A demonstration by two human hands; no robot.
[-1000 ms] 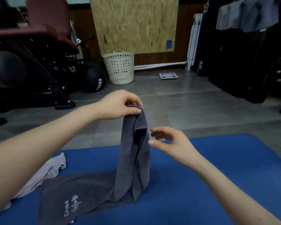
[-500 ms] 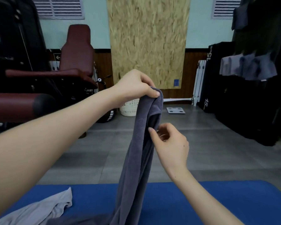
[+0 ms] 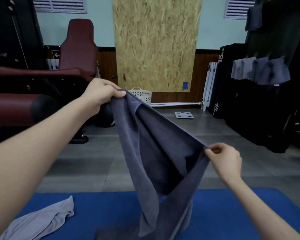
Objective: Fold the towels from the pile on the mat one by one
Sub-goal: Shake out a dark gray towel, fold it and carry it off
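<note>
Your left hand (image 3: 100,94) pinches a top corner of the dark grey towel (image 3: 154,144); your right hand (image 3: 223,160) pinches the same edge, lower, both above the blue mat (image 3: 111,213). Its twisted tail rests on the mat, so the fold may come out crooked.

One head-worn wide-angle view, facing forward and slightly down. Left hand (image 3: 100,94), right hand (image 3: 227,161) and towel (image 3: 145,144) fill the near field; mat (image 3: 111,210) along bottom edge; chipboard panel (image 3: 156,44) on far wall.
</note>
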